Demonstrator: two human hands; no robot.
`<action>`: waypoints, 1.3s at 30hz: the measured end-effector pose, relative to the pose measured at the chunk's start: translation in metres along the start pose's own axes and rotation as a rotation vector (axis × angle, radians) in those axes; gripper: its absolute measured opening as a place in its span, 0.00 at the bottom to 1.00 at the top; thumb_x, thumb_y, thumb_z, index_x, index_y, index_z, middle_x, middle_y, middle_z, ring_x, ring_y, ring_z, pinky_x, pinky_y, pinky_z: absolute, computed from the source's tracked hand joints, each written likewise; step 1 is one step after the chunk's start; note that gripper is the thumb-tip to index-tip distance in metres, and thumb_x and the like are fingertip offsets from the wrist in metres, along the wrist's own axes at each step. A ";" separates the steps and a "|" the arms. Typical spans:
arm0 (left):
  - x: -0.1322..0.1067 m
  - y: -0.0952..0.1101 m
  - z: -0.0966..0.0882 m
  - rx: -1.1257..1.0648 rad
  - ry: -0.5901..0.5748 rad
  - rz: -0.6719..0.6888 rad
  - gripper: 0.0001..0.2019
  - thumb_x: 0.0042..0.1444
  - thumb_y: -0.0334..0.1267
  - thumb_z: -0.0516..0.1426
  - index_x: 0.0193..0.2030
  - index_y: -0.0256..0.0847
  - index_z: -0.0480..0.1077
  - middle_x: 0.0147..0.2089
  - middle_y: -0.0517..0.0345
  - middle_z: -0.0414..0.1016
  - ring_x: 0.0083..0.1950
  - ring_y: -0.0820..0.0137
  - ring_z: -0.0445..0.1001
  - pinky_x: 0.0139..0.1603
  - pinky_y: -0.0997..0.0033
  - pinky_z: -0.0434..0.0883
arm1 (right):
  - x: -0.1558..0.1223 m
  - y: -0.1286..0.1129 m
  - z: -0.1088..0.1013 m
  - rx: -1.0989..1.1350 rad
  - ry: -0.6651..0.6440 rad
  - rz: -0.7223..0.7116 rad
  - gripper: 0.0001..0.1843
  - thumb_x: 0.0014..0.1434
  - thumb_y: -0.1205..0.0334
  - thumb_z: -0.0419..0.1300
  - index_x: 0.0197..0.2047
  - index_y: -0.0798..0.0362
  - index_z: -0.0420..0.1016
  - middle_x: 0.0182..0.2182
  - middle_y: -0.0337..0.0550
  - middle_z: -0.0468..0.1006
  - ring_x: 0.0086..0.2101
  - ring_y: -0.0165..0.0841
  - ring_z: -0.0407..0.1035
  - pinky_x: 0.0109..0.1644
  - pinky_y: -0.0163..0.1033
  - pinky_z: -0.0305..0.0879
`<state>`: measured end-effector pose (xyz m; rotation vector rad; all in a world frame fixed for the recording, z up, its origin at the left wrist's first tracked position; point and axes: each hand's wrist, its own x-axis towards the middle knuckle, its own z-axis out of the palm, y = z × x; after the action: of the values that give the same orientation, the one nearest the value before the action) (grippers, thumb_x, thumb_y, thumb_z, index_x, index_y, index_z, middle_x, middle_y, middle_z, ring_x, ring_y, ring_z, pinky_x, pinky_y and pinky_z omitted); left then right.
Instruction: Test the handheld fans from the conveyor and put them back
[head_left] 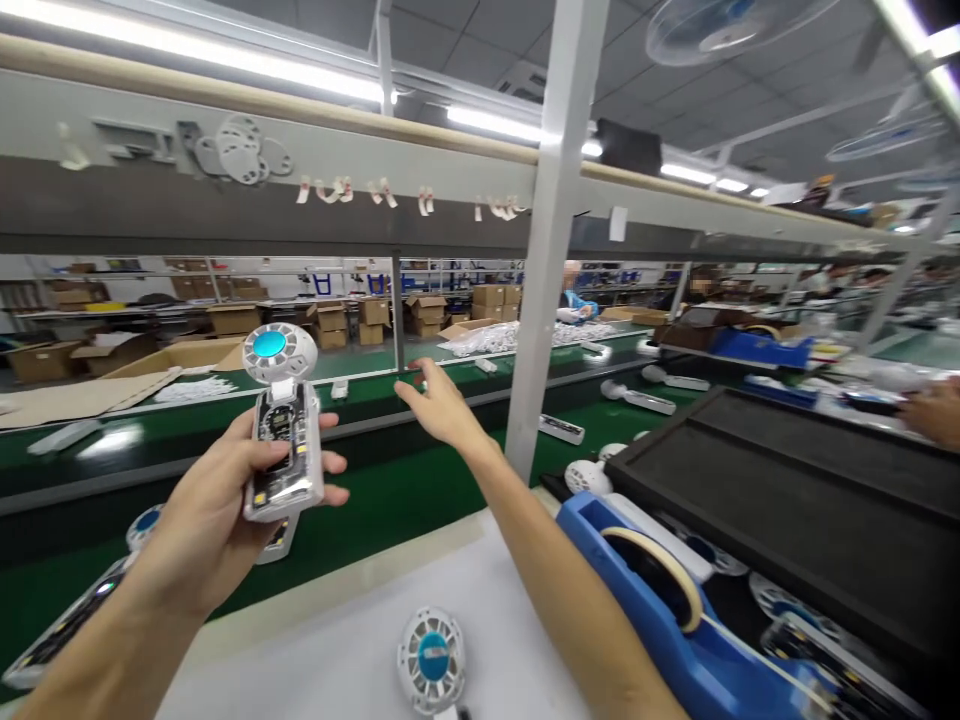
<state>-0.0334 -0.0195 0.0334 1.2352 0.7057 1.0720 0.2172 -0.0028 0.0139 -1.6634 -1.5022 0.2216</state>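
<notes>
My left hand (pixel 225 480) is closed around a white handheld fan (pixel 289 450), held upright, with a round head, a blue centre and a see-through handle showing a circuit board. My right hand (pixel 442 405) reaches out over the green conveyor belt (pixel 360 510), thumb and fingers apart. A small pale and red spot shows by its fingers, too small to make out. Another fan (pixel 433 660) with a blue centre lies on the white worktop (pixel 322 650) below, cut off by the frame edge. One more fan (pixel 71 615) lies beyond my left forearm, partly hidden.
A blue tape dispenser (pixel 645 590) with a tape roll stands at the right, beside a black tray (pixel 795 460). A white post (pixel 551 240) rises ahead. White fan parts (pixel 637 397) lie on the belt. Another person's hand (pixel 934 412) shows at the right edge.
</notes>
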 end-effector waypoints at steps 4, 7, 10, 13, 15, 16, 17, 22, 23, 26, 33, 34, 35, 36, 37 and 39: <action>-0.001 0.003 0.003 0.019 -0.041 0.157 0.32 0.49 0.31 0.63 0.61 0.45 0.59 0.54 0.48 0.77 0.38 0.56 0.83 0.35 0.55 0.83 | 0.009 0.025 0.002 -0.233 -0.213 0.160 0.24 0.62 0.51 0.60 0.57 0.53 0.70 0.53 0.55 0.76 0.52 0.48 0.71 0.57 0.47 0.64; 0.000 0.004 0.000 0.018 -0.129 0.170 0.38 0.49 0.31 0.64 0.65 0.47 0.51 0.50 0.51 0.77 0.37 0.58 0.83 0.34 0.58 0.82 | 0.016 0.043 0.008 -0.368 -0.352 0.279 0.23 0.60 0.55 0.63 0.57 0.54 0.72 0.55 0.57 0.75 0.55 0.50 0.70 0.57 0.47 0.65; 0.003 0.002 -0.003 0.010 -0.208 0.180 0.42 0.50 0.31 0.64 0.68 0.48 0.47 0.49 0.52 0.75 0.38 0.61 0.82 0.34 0.60 0.82 | 0.021 0.053 0.016 -0.477 -0.403 0.362 0.26 0.63 0.56 0.61 0.62 0.55 0.69 0.60 0.58 0.72 0.60 0.51 0.66 0.59 0.49 0.63; 0.005 -0.002 -0.005 0.018 -0.276 0.186 0.42 0.52 0.31 0.62 0.69 0.50 0.45 0.49 0.52 0.75 0.36 0.64 0.81 0.34 0.62 0.81 | 0.023 0.056 0.022 -0.557 -0.405 0.420 0.28 0.65 0.55 0.58 0.65 0.56 0.66 0.62 0.59 0.69 0.61 0.54 0.65 0.59 0.52 0.63; 0.006 -0.004 -0.006 0.027 -0.305 0.192 0.40 0.54 0.31 0.61 0.69 0.50 0.45 0.49 0.52 0.75 0.35 0.65 0.80 0.34 0.62 0.80 | 0.024 0.058 0.023 -0.588 -0.398 0.444 0.28 0.65 0.54 0.56 0.66 0.57 0.65 0.63 0.60 0.68 0.60 0.55 0.65 0.58 0.53 0.64; 0.006 -0.005 -0.007 0.028 -0.314 0.194 0.40 0.54 0.31 0.61 0.69 0.50 0.45 0.49 0.52 0.74 0.35 0.66 0.80 0.34 0.63 0.80 | 0.024 0.059 0.024 -0.597 -0.397 0.450 0.29 0.66 0.54 0.56 0.66 0.57 0.65 0.63 0.60 0.67 0.60 0.54 0.65 0.57 0.52 0.64; 0.006 -0.005 -0.007 0.027 -0.319 0.197 0.40 0.54 0.31 0.61 0.69 0.50 0.45 0.49 0.52 0.74 0.34 0.66 0.80 0.34 0.63 0.80 | 0.024 0.060 0.024 -0.601 -0.398 0.455 0.29 0.66 0.54 0.55 0.66 0.56 0.65 0.63 0.60 0.67 0.60 0.54 0.65 0.57 0.52 0.65; 0.004 -0.003 -0.008 0.001 -0.319 0.197 0.41 0.54 0.32 0.62 0.69 0.51 0.44 0.49 0.53 0.74 0.35 0.66 0.80 0.32 0.65 0.79 | 0.029 0.073 0.029 -0.605 -0.404 0.468 0.30 0.65 0.53 0.55 0.67 0.56 0.64 0.62 0.60 0.68 0.59 0.53 0.66 0.56 0.51 0.65; 0.005 -0.003 -0.008 -0.002 -0.317 0.196 0.41 0.54 0.32 0.62 0.69 0.51 0.44 0.49 0.53 0.74 0.35 0.67 0.79 0.32 0.65 0.79 | 0.030 0.077 0.031 -0.603 -0.407 0.472 0.30 0.65 0.53 0.56 0.66 0.56 0.65 0.62 0.60 0.69 0.59 0.53 0.66 0.57 0.52 0.65; 0.006 -0.002 -0.008 -0.005 -0.306 0.196 0.41 0.53 0.32 0.62 0.69 0.50 0.44 0.49 0.52 0.73 0.35 0.67 0.79 0.31 0.66 0.79 | 0.033 0.087 0.037 -0.584 -0.429 0.466 0.29 0.64 0.52 0.57 0.65 0.55 0.67 0.62 0.59 0.69 0.59 0.52 0.67 0.56 0.51 0.65; 0.007 -0.001 -0.005 -0.019 -0.281 0.200 0.41 0.51 0.32 0.62 0.68 0.49 0.46 0.48 0.54 0.72 0.34 0.67 0.78 0.31 0.64 0.79 | 0.038 0.104 0.045 -0.553 -0.446 0.423 0.30 0.63 0.52 0.57 0.65 0.56 0.67 0.60 0.58 0.70 0.58 0.50 0.67 0.56 0.48 0.65; 0.007 -0.001 -0.005 -0.024 -0.271 0.201 0.41 0.51 0.31 0.62 0.67 0.49 0.46 0.48 0.54 0.72 0.34 0.67 0.78 0.31 0.64 0.79 | 0.038 0.104 0.045 -0.555 -0.443 0.426 0.30 0.63 0.52 0.57 0.65 0.56 0.67 0.60 0.58 0.70 0.58 0.50 0.67 0.56 0.48 0.65; 0.006 -0.001 -0.005 -0.029 -0.260 0.198 0.41 0.51 0.32 0.62 0.68 0.49 0.46 0.48 0.55 0.73 0.34 0.68 0.78 0.31 0.64 0.79 | 0.038 0.105 0.045 -0.559 -0.438 0.432 0.30 0.64 0.52 0.57 0.65 0.56 0.66 0.61 0.58 0.69 0.59 0.50 0.67 0.57 0.48 0.65; 0.006 0.000 -0.005 -0.035 -0.251 0.194 0.42 0.51 0.32 0.62 0.68 0.50 0.45 0.48 0.55 0.73 0.33 0.68 0.78 0.31 0.65 0.79 | 0.038 0.105 0.045 -0.565 -0.432 0.440 0.30 0.64 0.52 0.56 0.65 0.56 0.66 0.62 0.59 0.68 0.59 0.51 0.66 0.57 0.49 0.65; 0.006 0.000 -0.006 -0.042 -0.245 0.189 0.42 0.51 0.32 0.62 0.68 0.50 0.45 0.47 0.55 0.73 0.33 0.68 0.78 0.32 0.65 0.79 | 0.038 0.105 0.045 -0.574 -0.423 0.450 0.30 0.64 0.52 0.56 0.66 0.56 0.65 0.63 0.59 0.66 0.60 0.51 0.65 0.57 0.50 0.65; 0.006 0.000 -0.007 -0.049 -0.247 0.180 0.42 0.50 0.31 0.62 0.68 0.49 0.46 0.47 0.55 0.74 0.33 0.68 0.79 0.33 0.65 0.79 | 0.037 0.105 0.045 -0.595 -0.404 0.476 0.31 0.65 0.53 0.55 0.67 0.56 0.63 0.65 0.61 0.62 0.62 0.54 0.62 0.58 0.53 0.64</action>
<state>-0.0376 -0.0110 0.0324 1.3793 0.3827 1.0537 0.2740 0.0605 -0.0708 -2.5761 -1.5229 0.4139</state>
